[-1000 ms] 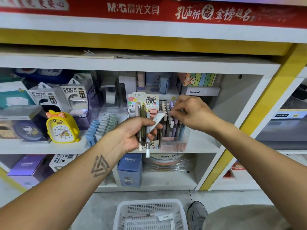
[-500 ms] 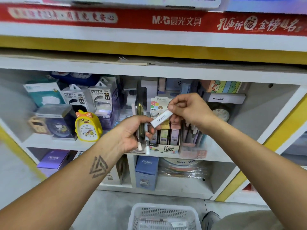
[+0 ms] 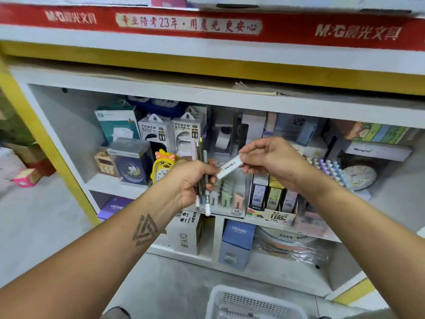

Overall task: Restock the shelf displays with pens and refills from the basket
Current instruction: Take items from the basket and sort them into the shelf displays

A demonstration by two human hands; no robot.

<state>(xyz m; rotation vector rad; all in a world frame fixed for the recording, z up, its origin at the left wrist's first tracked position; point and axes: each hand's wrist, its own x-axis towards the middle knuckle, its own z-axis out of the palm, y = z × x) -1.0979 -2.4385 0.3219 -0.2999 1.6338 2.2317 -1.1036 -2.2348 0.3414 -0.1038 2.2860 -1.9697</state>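
Item 1: my left hand [image 3: 192, 180] grips a bundle of pens [image 3: 202, 176], upright, before the shelf [image 3: 119, 186]. Item 2: my right hand [image 3: 273, 161] pinches a white refill pack [image 3: 228, 169]. Item 3: white basket [image 3: 250, 303] on floor below, contents unclear.

- White shelf board [image 3: 110, 184] carries a yellow chick-shaped alarm clock [image 3: 162, 168].
- Right of the clock: cardboard display of refill boxes [image 3: 272, 202].
- Below, on the grey floor [image 3: 174, 288]: white plastic basket [image 3: 250, 303].
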